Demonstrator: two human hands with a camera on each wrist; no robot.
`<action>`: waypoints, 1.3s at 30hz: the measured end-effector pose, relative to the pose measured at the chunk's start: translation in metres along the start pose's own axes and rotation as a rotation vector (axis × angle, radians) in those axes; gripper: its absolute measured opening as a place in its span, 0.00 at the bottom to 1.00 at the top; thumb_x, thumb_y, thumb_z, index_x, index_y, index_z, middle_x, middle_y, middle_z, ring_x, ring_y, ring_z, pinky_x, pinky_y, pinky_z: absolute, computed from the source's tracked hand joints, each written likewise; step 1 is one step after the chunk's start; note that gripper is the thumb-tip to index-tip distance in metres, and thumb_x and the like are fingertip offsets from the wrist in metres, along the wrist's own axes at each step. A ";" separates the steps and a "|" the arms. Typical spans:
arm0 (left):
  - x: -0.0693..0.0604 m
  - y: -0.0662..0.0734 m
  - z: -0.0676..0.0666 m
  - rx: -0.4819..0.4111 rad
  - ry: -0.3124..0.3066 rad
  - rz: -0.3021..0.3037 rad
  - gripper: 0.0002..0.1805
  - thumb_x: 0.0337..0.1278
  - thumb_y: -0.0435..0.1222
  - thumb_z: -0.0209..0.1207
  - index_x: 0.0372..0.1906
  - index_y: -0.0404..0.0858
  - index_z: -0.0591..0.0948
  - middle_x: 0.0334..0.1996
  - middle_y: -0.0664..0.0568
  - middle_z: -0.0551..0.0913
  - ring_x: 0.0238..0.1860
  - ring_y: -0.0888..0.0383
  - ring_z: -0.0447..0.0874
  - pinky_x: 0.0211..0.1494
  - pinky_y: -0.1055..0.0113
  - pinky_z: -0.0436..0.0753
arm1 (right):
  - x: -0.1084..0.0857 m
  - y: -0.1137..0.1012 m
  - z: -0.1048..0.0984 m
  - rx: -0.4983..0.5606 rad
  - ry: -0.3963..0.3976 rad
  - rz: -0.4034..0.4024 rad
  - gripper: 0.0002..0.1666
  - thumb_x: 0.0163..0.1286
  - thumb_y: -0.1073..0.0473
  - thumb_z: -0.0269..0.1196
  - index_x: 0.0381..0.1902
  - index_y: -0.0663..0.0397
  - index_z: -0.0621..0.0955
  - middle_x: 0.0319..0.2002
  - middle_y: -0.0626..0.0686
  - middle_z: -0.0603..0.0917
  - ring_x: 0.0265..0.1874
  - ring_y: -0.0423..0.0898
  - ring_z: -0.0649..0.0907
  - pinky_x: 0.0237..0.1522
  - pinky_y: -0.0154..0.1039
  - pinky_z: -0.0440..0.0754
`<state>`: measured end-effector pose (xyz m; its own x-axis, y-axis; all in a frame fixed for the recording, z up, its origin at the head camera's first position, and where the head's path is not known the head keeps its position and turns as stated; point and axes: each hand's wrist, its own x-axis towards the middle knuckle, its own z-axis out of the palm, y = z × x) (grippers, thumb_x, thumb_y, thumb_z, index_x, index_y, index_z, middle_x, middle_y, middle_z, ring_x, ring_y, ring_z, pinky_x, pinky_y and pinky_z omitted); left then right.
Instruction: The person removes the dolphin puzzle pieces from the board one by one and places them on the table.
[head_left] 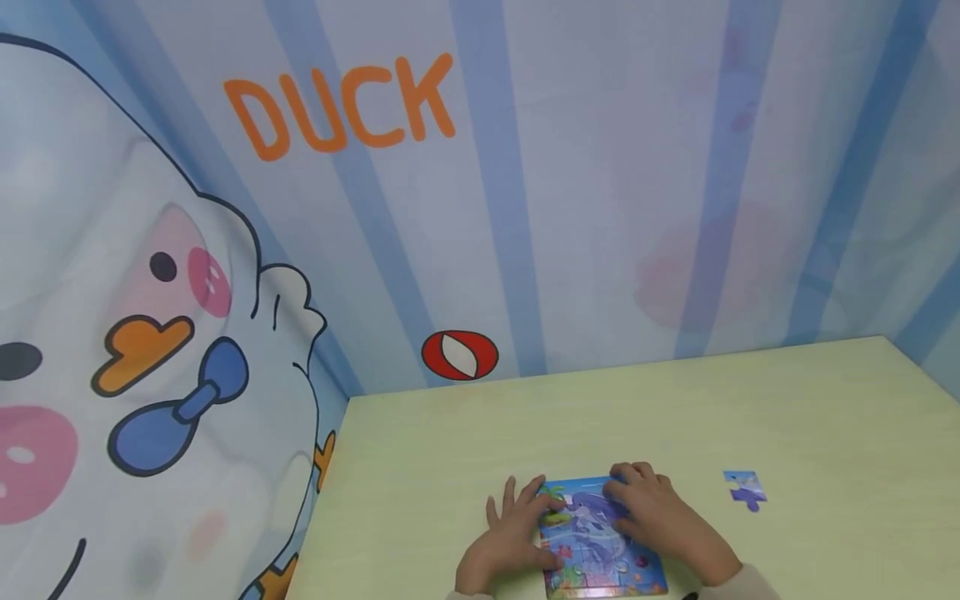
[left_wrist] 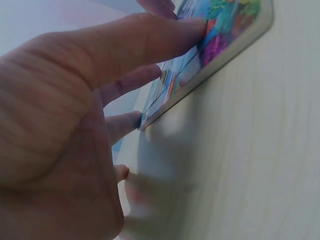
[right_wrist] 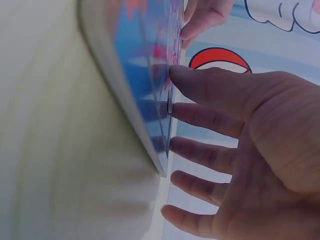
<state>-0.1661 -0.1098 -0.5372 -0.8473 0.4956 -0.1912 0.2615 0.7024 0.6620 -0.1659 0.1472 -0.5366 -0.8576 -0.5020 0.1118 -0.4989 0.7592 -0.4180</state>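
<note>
A jigsaw puzzle [head_left: 596, 554] with dolphins and sea plants lies flat in its thin board near the table's front edge. My left hand [head_left: 510, 529] is at its left side, fingers spread; in the left wrist view the thumb rests on the picture [left_wrist: 230, 35] and a fingertip touches the board's corner. From the right, my right hand [head_left: 656, 508] reaches over the upper right part, its thumb and fingertips on the puzzle surface [right_wrist: 135, 75]. Whether a piece lies beneath those fingertips is hidden. One loose puzzle piece [head_left: 748, 492], blue and purple, lies apart to the right.
The pale yellow table [head_left: 420, 467] reaches back to a striped cloth backdrop [head_left: 600, 208] with the word DUCK. A cloth with a large cartoon duck [head_left: 75, 208] hangs along the left side.
</note>
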 end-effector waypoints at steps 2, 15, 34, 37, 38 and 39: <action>0.000 0.000 0.001 -0.010 0.000 -0.006 0.31 0.46 0.42 0.76 0.59 0.50 0.79 0.79 0.47 0.57 0.77 0.29 0.34 0.65 0.22 0.33 | 0.001 0.002 0.000 0.026 0.001 -0.010 0.17 0.60 0.60 0.75 0.45 0.54 0.83 0.56 0.63 0.77 0.57 0.69 0.72 0.46 0.70 0.73; 0.001 0.000 0.002 -0.007 0.008 -0.006 0.30 0.45 0.42 0.77 0.56 0.50 0.79 0.78 0.47 0.57 0.77 0.29 0.34 0.65 0.22 0.33 | 0.007 0.005 0.003 0.007 0.087 -0.017 0.14 0.64 0.65 0.71 0.37 0.47 0.76 0.46 0.51 0.77 0.51 0.60 0.74 0.42 0.61 0.74; 0.003 0.004 0.002 0.053 -0.014 0.029 0.25 0.47 0.39 0.75 0.52 0.62 0.85 0.79 0.45 0.53 0.76 0.26 0.33 0.65 0.22 0.35 | 0.013 0.007 -0.001 -0.046 0.151 -0.093 0.17 0.59 0.66 0.73 0.33 0.45 0.75 0.39 0.47 0.77 0.41 0.53 0.75 0.35 0.51 0.73; 0.003 0.006 0.003 0.053 -0.038 0.020 0.26 0.50 0.37 0.73 0.55 0.63 0.86 0.80 0.47 0.53 0.77 0.28 0.33 0.66 0.23 0.34 | 0.013 0.006 0.000 -0.051 0.136 -0.086 0.16 0.59 0.67 0.73 0.32 0.45 0.76 0.40 0.48 0.77 0.41 0.53 0.76 0.35 0.52 0.75; 0.002 0.007 0.003 0.048 -0.043 0.016 0.26 0.50 0.37 0.73 0.55 0.63 0.86 0.80 0.47 0.52 0.77 0.28 0.33 0.66 0.23 0.34 | 0.013 0.006 0.000 -0.052 0.133 -0.084 0.16 0.59 0.67 0.73 0.32 0.45 0.76 0.40 0.49 0.77 0.41 0.54 0.76 0.35 0.52 0.75; 0.002 0.007 0.004 0.047 -0.047 0.015 0.26 0.50 0.36 0.73 0.55 0.63 0.86 0.80 0.48 0.53 0.77 0.28 0.33 0.66 0.23 0.34 | 0.013 0.005 0.001 -0.054 0.131 -0.083 0.16 0.59 0.66 0.73 0.32 0.45 0.76 0.41 0.49 0.77 0.42 0.54 0.76 0.35 0.53 0.75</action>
<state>-0.1643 -0.1021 -0.5358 -0.8209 0.5289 -0.2155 0.2964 0.7171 0.6308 -0.1798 0.1441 -0.5379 -0.8202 -0.5087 0.2618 -0.5719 0.7402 -0.3536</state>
